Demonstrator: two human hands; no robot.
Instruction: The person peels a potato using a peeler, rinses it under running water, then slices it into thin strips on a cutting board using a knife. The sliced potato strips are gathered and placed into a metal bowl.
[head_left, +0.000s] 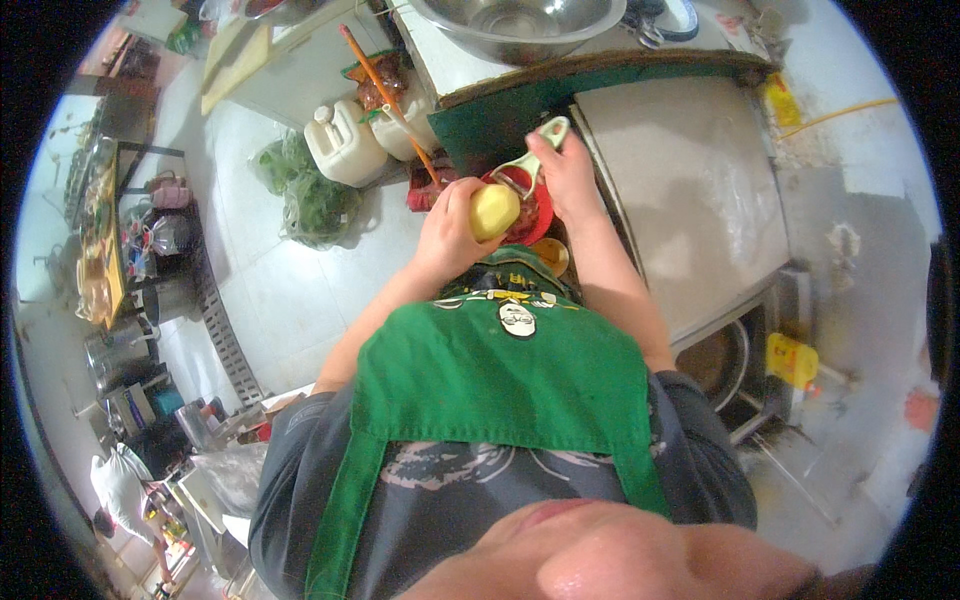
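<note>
My left hand (452, 229) holds a peeled, pale yellow potato (494, 213). In my right hand (568, 176) is a light green vegetable peeler (529, 163), its handle end pointing up and its blade close to the potato's upper right side. Whether the blade touches the potato, I cannot tell. Below both hands stands a red container (541, 219), partly hidden by the potato and the peeler; what lies in it is unclear. A yellowish round thing (553, 256) shows between the container and my green apron.
A large metal bowl (517, 19) stands on the counter ahead. White plastic jugs (346, 146), a mesh bag (377, 79), an orange stick (382, 90) and green vegetables in clear plastic (319, 202) are to the left. A pale panel (682, 195) lies right.
</note>
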